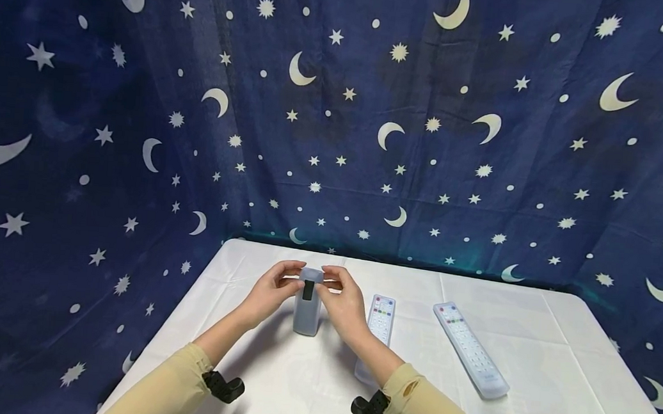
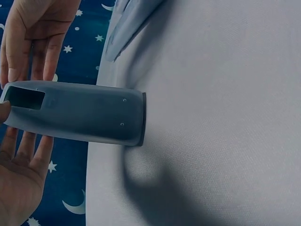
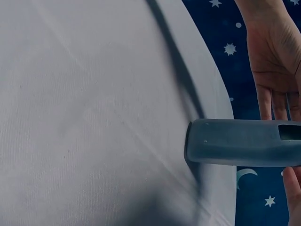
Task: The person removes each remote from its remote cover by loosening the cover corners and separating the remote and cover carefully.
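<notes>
Two tan sleeves (image 1: 435, 407) enter from the near edge. The two-handed grip, left hand (image 1: 268, 293) and right hand (image 1: 347, 305), pinches the upper end of one grey-blue case (image 1: 305, 319), upright on a white-covered bench (image 1: 275, 389). To its right lie two remotes (image 1: 471, 351), one partly hidden by the right forearm (image 1: 372, 350). Behind hangs navy moon-and-star fabric (image 1: 358, 151).

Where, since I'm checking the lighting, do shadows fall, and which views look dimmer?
Head view: brightest, with soft shadows on the white table; left wrist view: dimmer, a broad soft-edged shadow near the grey case; right wrist view: also dimmer, a narrow dark streak meeting the case's standing end.
</notes>
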{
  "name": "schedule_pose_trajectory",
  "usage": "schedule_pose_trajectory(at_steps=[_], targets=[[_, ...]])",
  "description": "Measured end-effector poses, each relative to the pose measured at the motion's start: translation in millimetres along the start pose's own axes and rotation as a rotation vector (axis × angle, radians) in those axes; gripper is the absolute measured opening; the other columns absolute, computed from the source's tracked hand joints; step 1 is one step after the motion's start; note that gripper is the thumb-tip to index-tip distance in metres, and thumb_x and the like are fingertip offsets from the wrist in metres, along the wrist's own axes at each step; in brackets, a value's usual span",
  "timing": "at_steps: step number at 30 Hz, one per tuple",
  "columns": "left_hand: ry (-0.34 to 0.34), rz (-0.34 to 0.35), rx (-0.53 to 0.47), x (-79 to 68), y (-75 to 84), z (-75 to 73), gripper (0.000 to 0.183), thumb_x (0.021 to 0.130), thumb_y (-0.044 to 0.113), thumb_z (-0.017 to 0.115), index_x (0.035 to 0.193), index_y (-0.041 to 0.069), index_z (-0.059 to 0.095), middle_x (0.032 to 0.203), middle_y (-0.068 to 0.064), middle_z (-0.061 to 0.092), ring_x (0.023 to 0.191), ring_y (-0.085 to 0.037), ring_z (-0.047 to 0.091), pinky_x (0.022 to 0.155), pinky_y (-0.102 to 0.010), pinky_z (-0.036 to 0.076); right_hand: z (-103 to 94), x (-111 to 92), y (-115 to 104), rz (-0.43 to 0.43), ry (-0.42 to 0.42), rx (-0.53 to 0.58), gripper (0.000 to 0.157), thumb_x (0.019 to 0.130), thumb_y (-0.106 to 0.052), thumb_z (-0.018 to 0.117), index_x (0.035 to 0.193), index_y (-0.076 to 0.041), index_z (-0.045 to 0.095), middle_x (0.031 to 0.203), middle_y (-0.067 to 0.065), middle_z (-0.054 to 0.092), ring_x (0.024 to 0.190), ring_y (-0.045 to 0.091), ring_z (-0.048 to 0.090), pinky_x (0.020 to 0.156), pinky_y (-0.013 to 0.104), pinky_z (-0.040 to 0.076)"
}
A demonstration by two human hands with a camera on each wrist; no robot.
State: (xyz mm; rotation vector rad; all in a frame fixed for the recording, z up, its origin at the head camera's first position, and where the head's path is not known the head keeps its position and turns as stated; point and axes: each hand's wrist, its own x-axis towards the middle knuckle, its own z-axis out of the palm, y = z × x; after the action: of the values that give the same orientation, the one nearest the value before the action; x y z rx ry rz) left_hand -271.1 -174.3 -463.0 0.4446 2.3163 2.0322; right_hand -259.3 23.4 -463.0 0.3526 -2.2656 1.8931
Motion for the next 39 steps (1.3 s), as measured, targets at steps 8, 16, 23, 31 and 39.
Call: schedule_pose_trajectory(at_steps=[8, 16, 23, 31, 39], targets=[[-0.001, -0.005, 0.056, 0.8, -0.3, -0.3, 0.049, 0.097, 0.022, 0.073, 0.140, 0.007, 0.057, 0.132, -0.007, 0.061, 0.117, -0.026, 0.063, 0.098, -0.041, 0.053, -0.9, 2.0, -1.2, -0.032, -0.009, -0.068, 0.035, 0.091, -0.015, 0.079, 0.124, -0.013, 0.067, 0.114, 0.000, 0.069, 0.101, 0.017, 0.068, 0.086, 0.036, 0.057], [0.009, 0.008, 0.093, -0.3, -0.7, 2.6, 0.041, 0.097, 0.018, 0.074, 0.135, 0.013, 0.060, 0.131, -0.005, 0.061, 0.117, -0.025, 0.063, 0.096, -0.041, 0.053, -2.2, 3.1, -1.6, -0.047, 0.008, -0.113, 0.025, 0.091, -0.015, 0.078, 0.115, -0.017, 0.070, 0.108, -0.004, 0.071, 0.096, 0.015, 0.067, 0.078, 0.033, 0.057], [0.023, 0.035, 0.119, -1.6, 1.4, 6.2, 0.036, 0.097, 0.014, 0.072, 0.132, 0.011, 0.062, 0.132, -0.006, 0.061, 0.115, -0.027, 0.063, 0.095, -0.044, 0.053, -3.3, 3.4, 1.1, -0.098, 0.031, -0.155, 0.015, 0.093, -0.015, 0.076, 0.107, -0.017, 0.074, 0.108, -0.006, 0.072, 0.094, 0.012, 0.069, 0.076, 0.028, 0.058], [0.064, 0.054, 0.182, -0.9, 0.9, 9.7, 0.033, 0.095, 0.017, 0.075, 0.126, 0.014, 0.063, 0.129, -0.004, 0.063, 0.112, -0.025, 0.066, 0.090, -0.042, 0.056, -2.2, 1.9, 0.5, -0.122, 0.064, -0.181, 0.010, 0.094, -0.018, 0.075, 0.104, -0.020, 0.077, 0.105, -0.011, 0.073, 0.094, 0.010, 0.069, 0.074, 0.028, 0.058], [0.115, 0.101, 0.358, -4.5, 8.2, 12.6, 0.023, 0.097, 0.025, 0.073, 0.120, 0.023, 0.066, 0.125, 0.003, 0.066, 0.109, -0.021, 0.069, 0.086, -0.040, 0.058, -0.9, 2.5, -0.2, -0.170, 0.117, -0.218, 0.007, 0.093, -0.016, 0.076, 0.097, -0.018, 0.081, 0.098, -0.012, 0.075, 0.093, 0.010, 0.070, 0.075, 0.030, 0.057]])
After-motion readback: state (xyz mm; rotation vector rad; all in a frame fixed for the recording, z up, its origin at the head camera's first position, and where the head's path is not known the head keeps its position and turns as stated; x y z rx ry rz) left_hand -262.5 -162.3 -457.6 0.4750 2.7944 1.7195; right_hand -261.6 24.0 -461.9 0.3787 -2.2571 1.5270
